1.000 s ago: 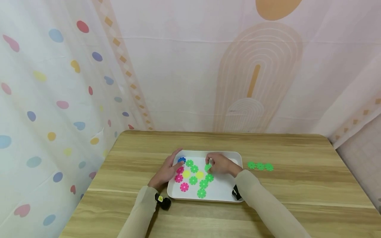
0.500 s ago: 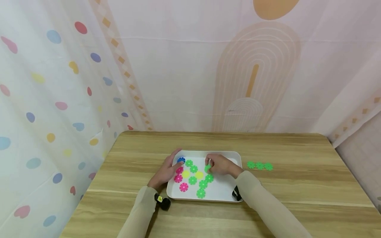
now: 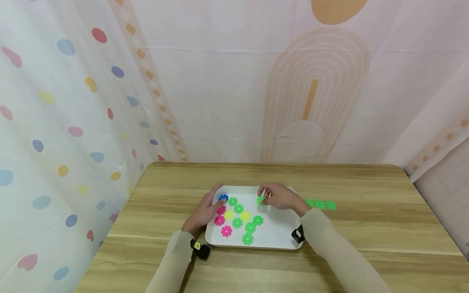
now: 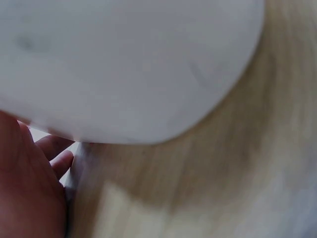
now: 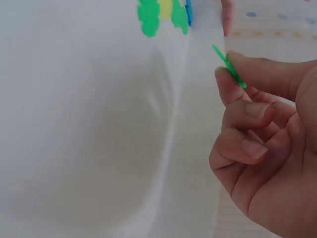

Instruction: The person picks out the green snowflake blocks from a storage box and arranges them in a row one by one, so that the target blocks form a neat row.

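Observation:
My right hand pinches a green interlocking disc between thumb and index finger, above the white tray. In the right wrist view the same disc shows edge-on, with the other fingers curled below it. The left hand grips the tray's left rim, thumb inside near a blue disc and fingers along the outside. Pink discs, yellow discs and several green discs lie in the tray's left half and middle. The left wrist view shows the tray's pale outer side close up.
On the wooden table, right of the tray, three joined green discs form a row, partly behind my right wrist. A patterned curtain hangs along the table's back and left. Black wrist cameras are strapped to both wrists.
My right hand has risen slightly and moved right with the green disc, away from the other green discs in the tray. The left hand stays on the rim.

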A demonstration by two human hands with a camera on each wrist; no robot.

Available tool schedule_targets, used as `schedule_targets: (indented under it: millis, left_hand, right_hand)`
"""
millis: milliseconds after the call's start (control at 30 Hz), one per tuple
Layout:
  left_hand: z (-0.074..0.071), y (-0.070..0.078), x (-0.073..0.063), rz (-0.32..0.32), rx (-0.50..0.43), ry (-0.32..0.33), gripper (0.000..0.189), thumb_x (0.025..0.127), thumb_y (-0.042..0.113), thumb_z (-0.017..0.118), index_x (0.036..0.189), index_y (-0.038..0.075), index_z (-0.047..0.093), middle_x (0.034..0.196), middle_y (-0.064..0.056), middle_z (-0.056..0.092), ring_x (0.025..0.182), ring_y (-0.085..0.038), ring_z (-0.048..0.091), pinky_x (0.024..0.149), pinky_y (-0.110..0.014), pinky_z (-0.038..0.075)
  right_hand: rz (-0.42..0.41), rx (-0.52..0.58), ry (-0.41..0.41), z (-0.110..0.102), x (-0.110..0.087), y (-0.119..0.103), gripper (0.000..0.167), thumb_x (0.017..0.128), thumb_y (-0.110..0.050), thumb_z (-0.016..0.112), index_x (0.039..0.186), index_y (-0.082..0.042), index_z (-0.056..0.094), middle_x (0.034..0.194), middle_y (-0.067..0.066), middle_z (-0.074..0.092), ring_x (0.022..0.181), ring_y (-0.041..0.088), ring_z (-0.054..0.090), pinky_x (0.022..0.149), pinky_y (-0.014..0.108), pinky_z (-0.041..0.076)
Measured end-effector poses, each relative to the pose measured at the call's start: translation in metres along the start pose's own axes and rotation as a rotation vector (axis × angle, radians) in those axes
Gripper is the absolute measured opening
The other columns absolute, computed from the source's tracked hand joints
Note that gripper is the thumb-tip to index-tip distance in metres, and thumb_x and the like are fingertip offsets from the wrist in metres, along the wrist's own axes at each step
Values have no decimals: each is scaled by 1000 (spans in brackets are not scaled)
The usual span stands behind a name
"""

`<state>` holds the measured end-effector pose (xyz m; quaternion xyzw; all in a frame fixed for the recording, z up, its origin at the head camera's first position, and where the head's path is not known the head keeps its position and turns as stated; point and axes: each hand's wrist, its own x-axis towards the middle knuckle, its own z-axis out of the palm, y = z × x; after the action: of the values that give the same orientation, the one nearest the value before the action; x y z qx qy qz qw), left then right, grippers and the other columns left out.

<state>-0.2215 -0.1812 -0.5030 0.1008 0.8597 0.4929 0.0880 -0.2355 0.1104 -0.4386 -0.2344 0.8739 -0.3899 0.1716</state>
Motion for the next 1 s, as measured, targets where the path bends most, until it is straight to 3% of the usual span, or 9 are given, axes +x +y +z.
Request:
schedule_targets:
  millis: [400,1000]
  left_hand:
    - [-1,3,-4,-83,3,2,59,104,29,51,156,33,26,164,-8,19,151,-36,13,118,-64,10]
    - [-1,1,-3,-19,11,5,58,104,23,50,157,22,26,162,-14,23,150,-39,16,119,-63,11]
  right_hand:
    - [4,14,84,-40,-27,9,18,92,-9,69,108,-7,63,92,3,58,86,18,53,73,32,45]
    - [9,54,181,-72,-77,60,20,93,-10,67,110,-2,61,93,7,61,84,18,57,75,32,48]
